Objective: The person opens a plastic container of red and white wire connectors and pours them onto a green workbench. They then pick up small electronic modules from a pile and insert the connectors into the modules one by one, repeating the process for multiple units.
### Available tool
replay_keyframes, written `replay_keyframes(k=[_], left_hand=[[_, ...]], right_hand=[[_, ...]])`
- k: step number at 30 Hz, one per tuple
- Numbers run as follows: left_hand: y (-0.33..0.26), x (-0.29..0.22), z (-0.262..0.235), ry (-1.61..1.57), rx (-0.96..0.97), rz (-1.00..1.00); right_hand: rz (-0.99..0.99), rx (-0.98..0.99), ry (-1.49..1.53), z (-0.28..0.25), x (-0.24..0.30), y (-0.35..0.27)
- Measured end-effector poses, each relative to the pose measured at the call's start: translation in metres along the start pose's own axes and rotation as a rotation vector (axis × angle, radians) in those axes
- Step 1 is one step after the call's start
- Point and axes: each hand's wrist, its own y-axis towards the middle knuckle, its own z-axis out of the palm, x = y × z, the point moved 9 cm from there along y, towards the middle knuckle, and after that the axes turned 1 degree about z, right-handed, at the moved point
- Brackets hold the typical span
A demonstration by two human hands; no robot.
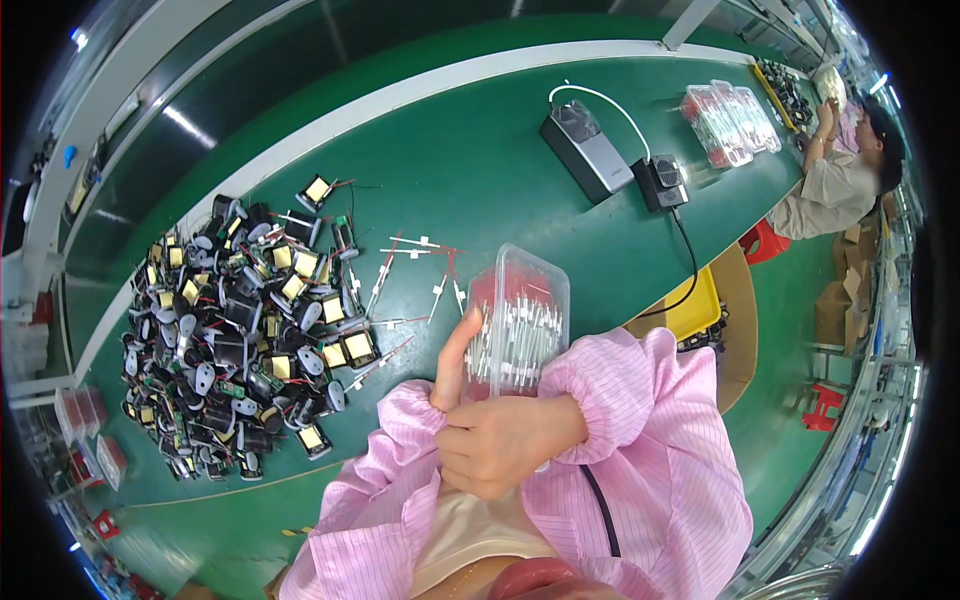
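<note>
- The right hand (pixel 505 440), in a pink striped sleeve, is curled in a loose fist near the chest; what it grips cannot be told.
- Another hand (pixel 455 360), thumb up, presses the near side of a clear plastic tub of red-and-white wired parts (pixel 520 315).
- Left lies a heap of black and yellow small components (pixel 235 330) on the green tabletop (pixel 480 170).
- Open tabletop stretches far and right.

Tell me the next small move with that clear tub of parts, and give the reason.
Probably set the clear tub down on the green bench beside the loose leaded parts. The left hand props it near the chest, the right hand is clenched at the pink cuff, so neither is free to pick.
</note>
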Motion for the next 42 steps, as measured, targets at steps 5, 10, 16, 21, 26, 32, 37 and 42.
replay_keyframes(k=[5, 10, 16, 21, 26, 32, 37, 42], left_hand=[[0.003, -0.001, -0.004, -0.028, 0.005, 0.006], [0.008, 0.002, -0.012, -0.142, 0.066, 0.047], [0.021, 0.002, -0.015, -0.414, 0.452, 0.058], [0.005, -0.004, -0.001, -0.325, 0.491, -0.039], [-0.003, 0.002, 0.004, -0.358, 0.623, -0.052], [-0.016, -0.027, -0.001, 0.3, 0.29, 0.486], [-0.081, -0.06, 0.045, 1.115, 0.201, 1.224], [-0.08, -0.057, 0.052, 1.407, -0.004, 1.163]], right_hand=[[-0.035, -0.122, 0.096, -0.005, -0.004, 0.0], [-0.061, -0.289, 0.113, -0.026, -0.009, 0.001], [0.122, -0.136, 0.023, -0.022, -0.018, -0.004], [0.339, -0.185, -0.122, -0.046, -0.023, -0.041], [0.459, -0.218, -0.127, -0.063, -0.031, -0.073], [0.665, -0.358, -0.222, -0.087, -0.051, -0.082], [0.677, -0.364, -0.238, -0.082, -0.052, -0.08], [0.679, -0.34, -0.244, -0.076, -0.047, -0.069]])
